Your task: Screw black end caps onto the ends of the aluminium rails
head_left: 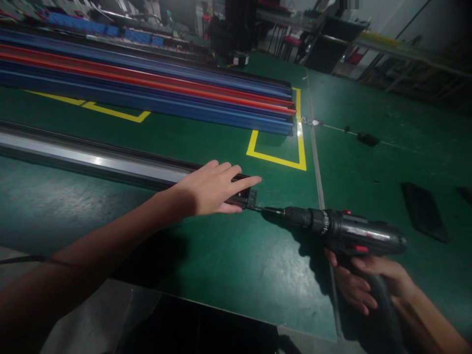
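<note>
A long black and silver metal profile (110,161) lies along the table. My left hand (210,189) is laid over its right end, thumb on the near side and fingers across the far side, the index finger stretched out. My right hand (368,282) is wrapped around the handle of a black cordless drill (361,233) with red details. The drill is held level, pointing left, and its long thin bit (271,211) reaches the open end of the profile beside my left thumb. The exact contact at the bit's tip is too small to make out.
Behind the profile lie several long blue and red profiles (184,81) on the green table (221,255), which has yellow tape outlines (280,161). A dark flat object (424,211) lies at the right. A thin cord (335,127) crosses the back right. Stools (293,42) stand beyond.
</note>
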Demonstrator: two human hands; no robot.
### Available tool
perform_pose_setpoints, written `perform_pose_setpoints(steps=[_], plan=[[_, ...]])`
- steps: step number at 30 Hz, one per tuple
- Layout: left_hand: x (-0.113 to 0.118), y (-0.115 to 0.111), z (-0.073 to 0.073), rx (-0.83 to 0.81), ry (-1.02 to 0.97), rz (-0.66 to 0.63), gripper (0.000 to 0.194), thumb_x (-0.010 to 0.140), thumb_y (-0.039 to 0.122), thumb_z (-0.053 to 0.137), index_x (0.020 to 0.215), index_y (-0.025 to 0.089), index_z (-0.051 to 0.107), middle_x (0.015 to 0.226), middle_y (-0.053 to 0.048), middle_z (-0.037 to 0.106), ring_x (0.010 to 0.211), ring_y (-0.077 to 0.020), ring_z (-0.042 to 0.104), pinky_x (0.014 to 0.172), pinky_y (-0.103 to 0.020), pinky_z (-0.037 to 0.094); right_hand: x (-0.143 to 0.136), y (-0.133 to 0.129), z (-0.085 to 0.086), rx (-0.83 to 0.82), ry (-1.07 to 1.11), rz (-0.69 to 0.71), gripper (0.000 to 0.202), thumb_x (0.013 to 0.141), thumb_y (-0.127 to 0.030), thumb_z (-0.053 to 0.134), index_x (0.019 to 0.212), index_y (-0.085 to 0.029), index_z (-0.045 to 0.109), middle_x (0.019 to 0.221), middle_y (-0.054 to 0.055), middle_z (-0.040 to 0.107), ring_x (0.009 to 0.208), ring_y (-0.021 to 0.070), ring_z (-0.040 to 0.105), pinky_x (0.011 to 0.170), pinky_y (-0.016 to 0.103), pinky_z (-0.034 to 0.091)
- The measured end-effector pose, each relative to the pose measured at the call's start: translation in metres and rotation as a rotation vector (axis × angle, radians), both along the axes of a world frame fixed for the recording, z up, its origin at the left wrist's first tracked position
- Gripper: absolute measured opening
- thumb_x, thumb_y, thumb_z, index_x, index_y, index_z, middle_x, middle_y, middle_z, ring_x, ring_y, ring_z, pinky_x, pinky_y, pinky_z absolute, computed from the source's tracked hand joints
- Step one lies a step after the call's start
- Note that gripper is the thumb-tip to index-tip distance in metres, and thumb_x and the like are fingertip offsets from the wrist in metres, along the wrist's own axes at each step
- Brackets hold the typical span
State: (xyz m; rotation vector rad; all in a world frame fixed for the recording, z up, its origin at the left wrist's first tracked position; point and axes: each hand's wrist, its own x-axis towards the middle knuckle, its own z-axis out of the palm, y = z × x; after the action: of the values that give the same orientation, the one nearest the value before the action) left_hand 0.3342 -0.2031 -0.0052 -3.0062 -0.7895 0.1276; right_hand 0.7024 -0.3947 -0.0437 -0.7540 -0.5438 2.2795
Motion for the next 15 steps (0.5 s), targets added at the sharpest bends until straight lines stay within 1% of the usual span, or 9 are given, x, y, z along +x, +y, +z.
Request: perform_pose_setpoints(steps=[8,15], plan=[[0.0006,0.0002,0.0007,-0.007,0.019,0.005,0.076,0.101,0.057,0.053,0.166,0.029,0.026,0.134,-0.015,0.06,0.11,-0.0293,0.058,0.088,-0.037,0.038,0.0004,-0.0007,0.0014,0.001,-0.011,-0.007,0.029,0.097,-0.035,0.064,0.118,-0.018,0.076,0.062,-0.006,0.045,0.044,0.0069,0.047,0.052,0.022,0.056],[0.0009,-0.0003,0.001,0.001,0.015,0.006,0.075,0.101,0.056,0.053,0.166,0.03,0.026,0.135,-0.015,0.06,0.111,-0.0295,0.058,0.088,-0.037,0.037,-0.0027,0.0,0.0023,0.007,-0.029,-0.014,0.028,0.096,-0.036,0.067,0.115,-0.016,0.076,0.062,-0.005,0.046,0.044,0.007,0.047,0.051,0.022,0.056]])
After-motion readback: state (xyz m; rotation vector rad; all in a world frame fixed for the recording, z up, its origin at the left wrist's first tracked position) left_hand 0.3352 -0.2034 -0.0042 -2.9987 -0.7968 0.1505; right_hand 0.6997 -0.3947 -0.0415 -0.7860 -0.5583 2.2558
